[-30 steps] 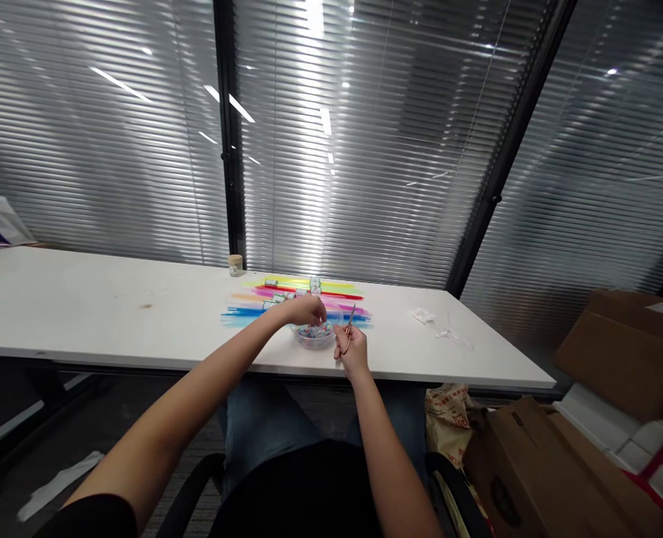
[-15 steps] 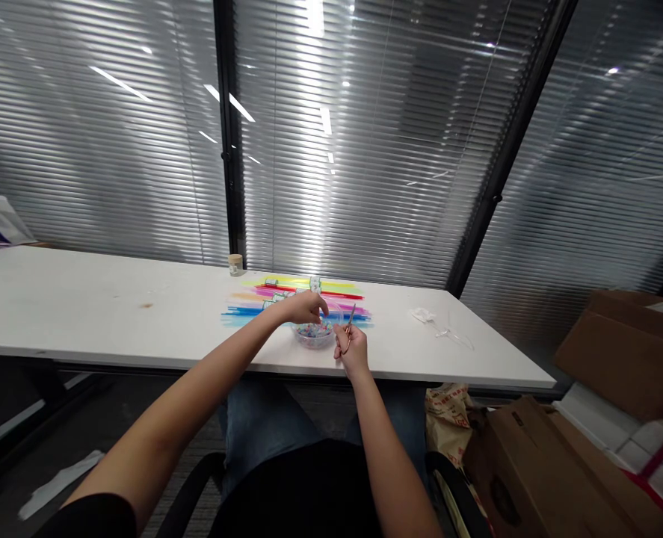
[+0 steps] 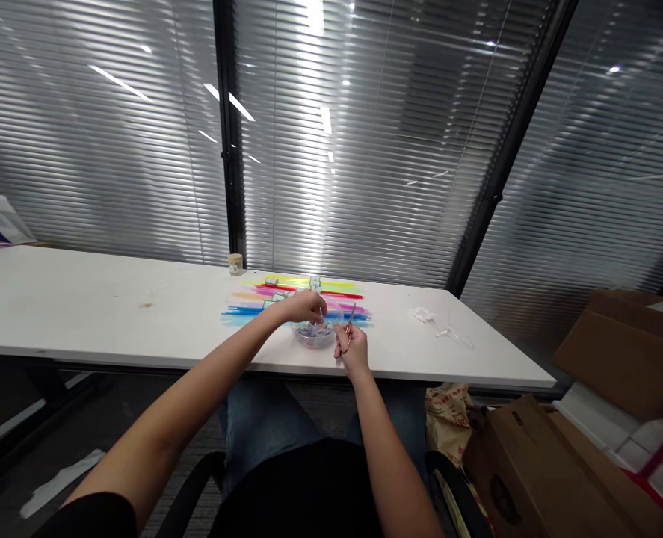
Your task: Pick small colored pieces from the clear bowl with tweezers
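Note:
A clear round tub of small multicoloured pieces stands near the table's front edge. Over its far side my left hand bends down, fingers closed together above the pieces; whatever they pinch is too small to make out. At the tub's right, my right hand is wrapped round the handles of a pair of scissors, whose blades point up and away from me. Behind the tub lie bundles of thin coloured sticks in yellow, red, pink and blue, some with paper labels; my left forearm covers part of them.
On the white table, a small jar with a wooden-looking lid stands by the window frame. Crumpled clear plastic lies to the right. Cardboard boxes and a paper bag stand on the floor at right.
My left fingers have drawn closer together over the tub, with the hand barely shifting. My right hand and the scissors stay where they were.

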Demonstrator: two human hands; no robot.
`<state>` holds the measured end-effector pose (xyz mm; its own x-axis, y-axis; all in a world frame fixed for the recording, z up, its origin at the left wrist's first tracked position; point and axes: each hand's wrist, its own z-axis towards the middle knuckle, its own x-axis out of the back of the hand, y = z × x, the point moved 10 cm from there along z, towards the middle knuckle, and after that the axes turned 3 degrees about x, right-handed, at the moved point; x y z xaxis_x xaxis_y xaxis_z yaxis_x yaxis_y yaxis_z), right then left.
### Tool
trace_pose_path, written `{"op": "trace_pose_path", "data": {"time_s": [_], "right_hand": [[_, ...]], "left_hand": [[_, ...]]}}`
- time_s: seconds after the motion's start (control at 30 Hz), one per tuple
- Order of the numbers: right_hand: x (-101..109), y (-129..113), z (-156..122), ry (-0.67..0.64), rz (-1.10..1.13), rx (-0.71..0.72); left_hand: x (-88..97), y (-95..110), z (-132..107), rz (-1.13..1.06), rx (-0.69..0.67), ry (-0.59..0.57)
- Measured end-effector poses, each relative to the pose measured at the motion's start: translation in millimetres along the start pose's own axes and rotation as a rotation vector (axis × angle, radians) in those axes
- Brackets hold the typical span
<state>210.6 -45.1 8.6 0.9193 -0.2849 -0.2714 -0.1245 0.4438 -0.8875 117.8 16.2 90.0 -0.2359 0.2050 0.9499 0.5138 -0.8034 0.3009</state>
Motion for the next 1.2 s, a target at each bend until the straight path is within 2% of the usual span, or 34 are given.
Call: {"op": "trace_pose_path", "data": {"time_s": [0.3, 0.53, 0.73, 0.93, 1.2], "right_hand": [[0, -3, -1, 0.002, -0.011, -0.007], [-1, -4, -2, 0.005, -0.007, -0.013], [-1, -4, -2, 0.005, -0.006, -0.016], [-1, -5, -2, 0.005, 0.004, -0.017], [-1, -6, -3, 0.007, 0.005, -0.025]], "left_hand": [[-2.7, 2, 0, 0.037, -0.024, 0.001], [-1.4, 7, 0, 0.179, -0.028, 0.038], [-1.1, 10, -1, 0.177, -0.041, 0.052], [-2.7, 6, 1, 0.071, -0.046, 0.034], [3.4, 10, -1, 0.022, -0.071, 0.069]]}}
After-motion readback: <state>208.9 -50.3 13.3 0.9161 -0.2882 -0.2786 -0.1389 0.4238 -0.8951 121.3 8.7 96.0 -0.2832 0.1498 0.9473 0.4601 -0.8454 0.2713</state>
